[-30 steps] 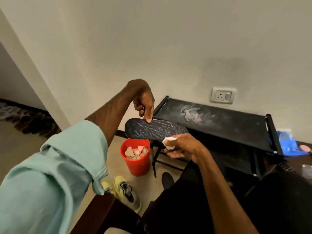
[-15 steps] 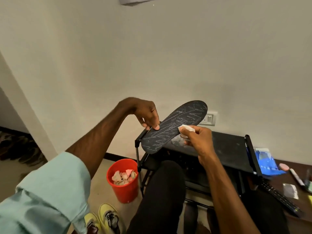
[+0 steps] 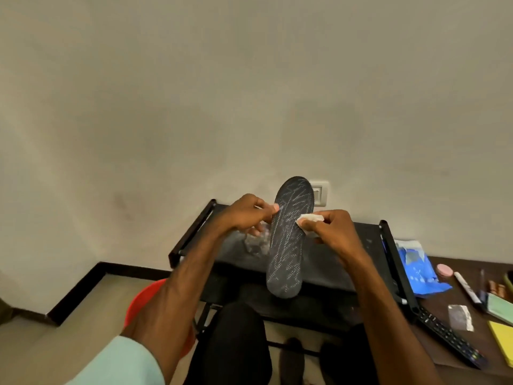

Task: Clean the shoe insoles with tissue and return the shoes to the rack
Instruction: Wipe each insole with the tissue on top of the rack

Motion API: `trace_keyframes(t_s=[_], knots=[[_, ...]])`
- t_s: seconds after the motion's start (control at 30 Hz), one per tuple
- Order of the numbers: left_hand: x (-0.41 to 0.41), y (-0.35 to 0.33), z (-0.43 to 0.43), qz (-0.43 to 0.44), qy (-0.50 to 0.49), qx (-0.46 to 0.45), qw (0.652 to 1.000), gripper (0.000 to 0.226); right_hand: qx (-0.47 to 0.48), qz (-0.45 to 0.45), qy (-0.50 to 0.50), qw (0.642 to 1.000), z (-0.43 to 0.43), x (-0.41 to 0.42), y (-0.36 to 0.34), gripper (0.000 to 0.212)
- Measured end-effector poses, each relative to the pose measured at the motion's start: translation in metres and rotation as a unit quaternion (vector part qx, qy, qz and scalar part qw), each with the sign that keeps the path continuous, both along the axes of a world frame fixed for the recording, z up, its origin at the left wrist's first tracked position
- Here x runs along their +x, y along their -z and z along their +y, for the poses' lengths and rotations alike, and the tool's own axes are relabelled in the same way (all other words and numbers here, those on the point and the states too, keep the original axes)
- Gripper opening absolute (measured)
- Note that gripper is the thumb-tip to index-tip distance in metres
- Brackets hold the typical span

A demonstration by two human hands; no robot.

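Insole (image 3: pixel 288 237) held up over the black shoe rack (image 3: pixel 191 234), long axis near vertical, one end at 12 o'clock and the other at 6. Left hand (image 3: pixel 244 215) comes in from 9 o'clock, wrist bent, thumb and fingers pinching the insole's left edge. Right hand (image 3: pixel 330 232) comes in from 3 o'clock, fingers curled around a white wad of tissue (image 3: pixel 311 219) that touches the patterned face. Both forearms reach forward. Red bucket (image 3: pixel 141 298) sits at 7 o'clock, partly hidden by the left arm.
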State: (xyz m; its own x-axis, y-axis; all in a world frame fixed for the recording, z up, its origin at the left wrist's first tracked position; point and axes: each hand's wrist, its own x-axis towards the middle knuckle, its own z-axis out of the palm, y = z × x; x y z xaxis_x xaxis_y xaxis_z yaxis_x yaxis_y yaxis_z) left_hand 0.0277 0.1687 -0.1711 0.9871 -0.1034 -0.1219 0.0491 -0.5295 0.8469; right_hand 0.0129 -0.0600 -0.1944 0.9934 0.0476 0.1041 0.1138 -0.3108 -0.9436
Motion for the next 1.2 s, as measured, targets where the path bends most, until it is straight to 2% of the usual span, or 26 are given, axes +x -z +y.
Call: trace_keyframes(t_s=[0.1, 0.27, 0.47, 0.57, 0.83, 0.93, 1.07, 1.2], knots=[[0.032, 0.020, -0.022, -0.006, -0.074, -0.096, 0.993, 0.041, -0.033, 0.034, -0.029, 0.998, -0.017, 0.027, 0.013, 0.013], [0.064, 0.057, -0.060, -0.024, -0.157, -0.181, 0.971, 0.020, -0.037, 0.068, -0.036, 0.996, -0.043, 0.062, 0.036, 0.020], [0.073, 0.105, -0.075, -0.075, -0.187, -0.203, 0.958, 0.017, -0.057, 0.091, -0.060, 0.992, -0.055, 0.078, 0.062, 0.022], [0.076, 0.118, -0.075, -0.063, -0.202, -0.202, 0.956, 0.017, -0.079, 0.100, -0.080, 0.989, -0.057, 0.089, 0.062, 0.025], [0.069, 0.116, -0.080, -0.010, -0.198, -0.254, 0.947, 0.011, -0.037, 0.096, -0.017, 0.995, -0.061, 0.079, 0.066, 0.015], [0.063, 0.113, -0.079, -0.008, -0.217, -0.270, 0.938, 0.014, -0.084, 0.036, 0.049, 0.995, -0.064, 0.073, 0.069, 0.009], [0.060, 0.112, -0.082, -0.008, -0.263, -0.293, 0.919, 0.021, -0.124, -0.107, 0.151, 0.975, -0.056, 0.066, 0.067, 0.008], [0.046, 0.107, -0.102, 0.028, -0.277, -0.353, 0.893, 0.029, -0.144, -0.180, 0.159, 0.960, -0.045, 0.063, 0.071, 0.012]])
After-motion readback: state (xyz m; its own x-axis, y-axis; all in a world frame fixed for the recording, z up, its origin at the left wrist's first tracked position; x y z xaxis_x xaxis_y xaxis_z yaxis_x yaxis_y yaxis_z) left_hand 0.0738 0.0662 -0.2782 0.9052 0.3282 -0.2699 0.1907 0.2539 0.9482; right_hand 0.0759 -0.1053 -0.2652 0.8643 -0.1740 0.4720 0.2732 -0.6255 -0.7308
